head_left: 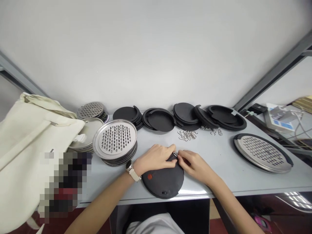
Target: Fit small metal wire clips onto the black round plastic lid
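A black round plate (pixel 165 183) with an orange-red dot and a small slot lies near the table's front edge. My left hand (pixel 156 158), with a watch on its wrist, reaches across its upper part and grips the far rim between thumb and fingers. At that rim, a small shiny metal wire piece (pixel 175 154) shows between the two hands. My right hand (pixel 193 164) is closed in a pinch at the wire piece's end, touching the plate's right edge. The fingertips partly hide the wire piece, so its full shape cannot be seen.
Stacked metal grater discs (pixel 115 139) stand left, beside plain metal discs (pixel 94 130). Black round covers (pixel 161 119) line the wall. Loose wire hooks (pixel 187 135) lie before them. A grater disc with black rim (pixel 263 152) rests right. A cream bag (pixel 31 146) overhangs the left.
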Demonstrator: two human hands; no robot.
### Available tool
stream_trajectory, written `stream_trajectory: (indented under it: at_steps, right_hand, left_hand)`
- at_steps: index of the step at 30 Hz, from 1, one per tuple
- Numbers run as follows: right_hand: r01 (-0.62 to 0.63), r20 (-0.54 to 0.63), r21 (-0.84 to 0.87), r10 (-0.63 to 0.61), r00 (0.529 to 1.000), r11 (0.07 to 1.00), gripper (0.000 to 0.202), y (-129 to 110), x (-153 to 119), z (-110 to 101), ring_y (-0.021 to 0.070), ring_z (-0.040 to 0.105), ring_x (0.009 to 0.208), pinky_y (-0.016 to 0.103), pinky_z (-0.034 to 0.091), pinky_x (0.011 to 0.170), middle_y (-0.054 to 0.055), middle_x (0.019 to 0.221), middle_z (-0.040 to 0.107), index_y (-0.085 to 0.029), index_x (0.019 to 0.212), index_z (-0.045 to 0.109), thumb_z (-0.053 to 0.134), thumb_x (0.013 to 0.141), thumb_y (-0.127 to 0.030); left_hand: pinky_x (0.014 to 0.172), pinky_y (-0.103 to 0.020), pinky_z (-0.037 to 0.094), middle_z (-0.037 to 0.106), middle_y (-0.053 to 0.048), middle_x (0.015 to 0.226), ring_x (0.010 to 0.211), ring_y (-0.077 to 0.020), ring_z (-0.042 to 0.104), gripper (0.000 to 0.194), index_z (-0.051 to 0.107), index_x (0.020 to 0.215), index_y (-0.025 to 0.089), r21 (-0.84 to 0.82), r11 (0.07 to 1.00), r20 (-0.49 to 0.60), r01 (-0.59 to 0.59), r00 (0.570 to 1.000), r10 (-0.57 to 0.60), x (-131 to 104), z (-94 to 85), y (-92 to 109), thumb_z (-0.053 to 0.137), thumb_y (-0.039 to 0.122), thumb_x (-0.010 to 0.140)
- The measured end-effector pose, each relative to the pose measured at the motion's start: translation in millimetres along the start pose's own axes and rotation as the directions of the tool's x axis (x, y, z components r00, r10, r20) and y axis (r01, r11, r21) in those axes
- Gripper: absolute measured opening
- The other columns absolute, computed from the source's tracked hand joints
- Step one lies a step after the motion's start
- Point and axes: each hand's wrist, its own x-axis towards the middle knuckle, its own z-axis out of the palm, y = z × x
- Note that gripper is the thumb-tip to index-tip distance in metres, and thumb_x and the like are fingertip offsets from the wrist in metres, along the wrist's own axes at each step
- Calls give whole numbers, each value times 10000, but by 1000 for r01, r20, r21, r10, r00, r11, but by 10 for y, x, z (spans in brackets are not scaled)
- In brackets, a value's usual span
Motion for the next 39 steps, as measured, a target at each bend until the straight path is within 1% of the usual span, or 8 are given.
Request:
stream_trajectory:
  at_steps: [6, 17, 22, 29, 36, 39]
  right_hand:
    - [7, -4, 0, -7, 1000, 1000, 215, 18, -4, 6, 135, 448, 588, 257, 354, 591, -16, 646, 465, -209, 723, 399, 374, 937, -209]
    - [38, -18, 14, -38, 999, 999, 215, 32, -10, 28, 141, 488, 625, 254, 366, 617, -3, 680, 508, -201, 761, 458, 358, 950, -232]
    - [40, -57, 36, -38, 998, 999, 238, 25, -27, 29, 140, 485, 618, 249, 371, 607, -3, 670, 511, -201, 746, 469, 354, 951, -237]
    - [44, -69, 44, -41, 997, 998, 252, 22, -27, 37, 136, 473, 598, 246, 371, 598, -7, 654, 509, -198, 742, 481, 355, 952, -257]
    - [15, -43, 87, -11, 999, 996, 280, 11, -25, 16, 120, 438, 574, 229, 338, 563, -29, 626, 456, -200, 704, 429, 349, 959, -283]
    - [-1, -37, 100, 4, 999, 995, 288, 0, -26, 0, 115, 432, 565, 223, 327, 545, -34, 617, 455, -200, 699, 423, 352, 960, -300]
  left_hand:
    - [517, -257, 272, 549, 39, 649, 554, -147, 528, 192, 418, 902, 203, -48, 999, 18, 16, 1000, -16, 8, -7, 6, 489, 380, 884]
    - [510, -254, 248, 518, 62, 618, 524, -123, 474, 175, 414, 864, 209, -45, 999, -50, -30, 998, 28, 6, 25, 5, 513, 352, 869]
    - [506, -254, 245, 496, 73, 611, 512, -109, 437, 197, 424, 847, 206, -83, 996, -43, -29, 999, 25, 20, 37, -2, 539, 365, 853]
    - [512, -244, 251, 484, 78, 612, 517, -95, 425, 207, 444, 844, 198, -159, 987, -30, -17, 999, 13, 13, 21, -31, 568, 363, 832]
    - [512, -232, 243, 456, 82, 593, 516, -90, 409, 219, 426, 801, 199, -191, 981, -35, -28, 999, 22, 25, 45, -49, 586, 347, 815]
    - [510, -230, 238, 455, 82, 593, 518, -88, 410, 218, 421, 793, 198, -198, 980, -38, -29, 999, 22, 26, 46, -45, 586, 338, 813]
